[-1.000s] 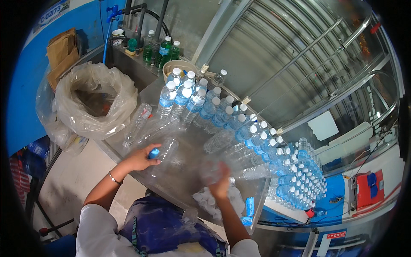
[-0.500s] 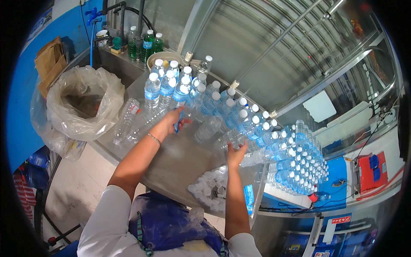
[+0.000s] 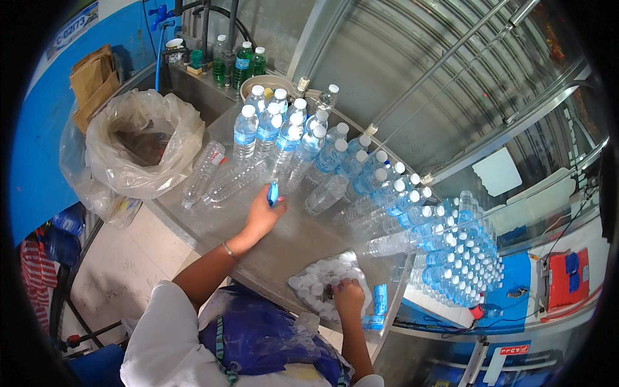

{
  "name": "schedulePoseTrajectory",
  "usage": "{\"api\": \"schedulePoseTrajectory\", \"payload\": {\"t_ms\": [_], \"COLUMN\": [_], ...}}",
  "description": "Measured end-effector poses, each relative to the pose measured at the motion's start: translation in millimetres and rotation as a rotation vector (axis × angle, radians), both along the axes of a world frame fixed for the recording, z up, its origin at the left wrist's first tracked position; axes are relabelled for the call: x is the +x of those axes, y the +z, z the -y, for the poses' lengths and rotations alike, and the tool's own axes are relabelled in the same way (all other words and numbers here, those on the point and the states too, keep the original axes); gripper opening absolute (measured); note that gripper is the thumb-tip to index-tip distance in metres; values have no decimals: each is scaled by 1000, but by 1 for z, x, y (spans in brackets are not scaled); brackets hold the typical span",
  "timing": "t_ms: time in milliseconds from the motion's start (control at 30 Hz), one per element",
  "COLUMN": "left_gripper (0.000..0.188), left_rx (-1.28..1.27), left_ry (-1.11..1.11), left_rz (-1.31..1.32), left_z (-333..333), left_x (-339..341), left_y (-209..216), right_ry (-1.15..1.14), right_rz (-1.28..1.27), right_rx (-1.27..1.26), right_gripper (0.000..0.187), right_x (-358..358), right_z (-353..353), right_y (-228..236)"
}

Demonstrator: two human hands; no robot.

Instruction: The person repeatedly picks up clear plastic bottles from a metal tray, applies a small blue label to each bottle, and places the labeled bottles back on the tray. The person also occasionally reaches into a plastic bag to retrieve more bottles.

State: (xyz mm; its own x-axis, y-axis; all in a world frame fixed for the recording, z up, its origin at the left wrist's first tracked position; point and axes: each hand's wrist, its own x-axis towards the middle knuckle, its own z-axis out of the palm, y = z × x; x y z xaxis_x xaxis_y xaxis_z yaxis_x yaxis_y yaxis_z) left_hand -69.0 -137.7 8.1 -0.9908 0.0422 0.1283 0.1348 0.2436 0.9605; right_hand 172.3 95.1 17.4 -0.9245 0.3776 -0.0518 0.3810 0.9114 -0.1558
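My left hand point(image 3: 261, 216) is above the steel counter, closed around a folded blue label point(image 3: 273, 193). Just beyond it stand capped clear bottles point(image 3: 245, 137) with blue labels. An uncapped, unlabelled bottle point(image 3: 326, 195) stands in front of that group. My right hand point(image 3: 349, 300) reaches into a clear plastic bag of white bottle caps point(image 3: 309, 284) by the counter's near edge. Its fingers curl down among the caps, so whatever they grip is hidden. Beside the bag lie small stacks of blue labels point(image 3: 380, 299).
An open bin lined with clear plastic point(image 3: 106, 164) stands left of the counter point(image 3: 251, 258). Two empty bottles point(image 3: 205, 171) lie near it. Green-filled bottles point(image 3: 242, 64) stand at the back. Many filled bottles crowd a white surface point(image 3: 438, 308) on the right.
My right hand has left the bottles and come down into the bag of caps. The left hand, still with the blue label, has drawn back from the bottles. The view has shifted slightly.
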Motion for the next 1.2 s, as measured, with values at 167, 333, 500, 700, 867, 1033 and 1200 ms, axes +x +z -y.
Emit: {"api": "schedulePoseTrajectory", "payload": {"t_ms": [167, 333, 500, 700, 867, 1033, 1200], "left_gripper": [60, 51, 47, 70, 82, 68, 49], "left_rx": [-879, -1059, -535, -1053, -1280, -913, 413], "left_ry": [192, -252, -736, 127, 5, -383, -577], "left_rz": [-170, 76, 134, 35, 49, -65, 1016], "left_z": [86, 100, 51, 120, 170, 144, 79], "left_x": [-14, -2, 54, -27, -63, -37, -15], "left_y": [14, 60, 83, 41, 6, 32, 30], "right_ry": [0, 41, 542, 47, -524, -581, -561], "right_rz": [-14, -166, -386, -841, -1089, -970, -1158], "right_rx": [-29, -209, -129, -450, -493, -489, -266], "right_gripper": [28, 48, 71, 75, 69, 72, 64], "right_x": [5, -8, -51, -19, -12, -29, -33], "right_z": [-3, 23, 76, 11, -127, -187, -177], "right_y": [-4, 39, 54, 33, 18, -26, -32]}}
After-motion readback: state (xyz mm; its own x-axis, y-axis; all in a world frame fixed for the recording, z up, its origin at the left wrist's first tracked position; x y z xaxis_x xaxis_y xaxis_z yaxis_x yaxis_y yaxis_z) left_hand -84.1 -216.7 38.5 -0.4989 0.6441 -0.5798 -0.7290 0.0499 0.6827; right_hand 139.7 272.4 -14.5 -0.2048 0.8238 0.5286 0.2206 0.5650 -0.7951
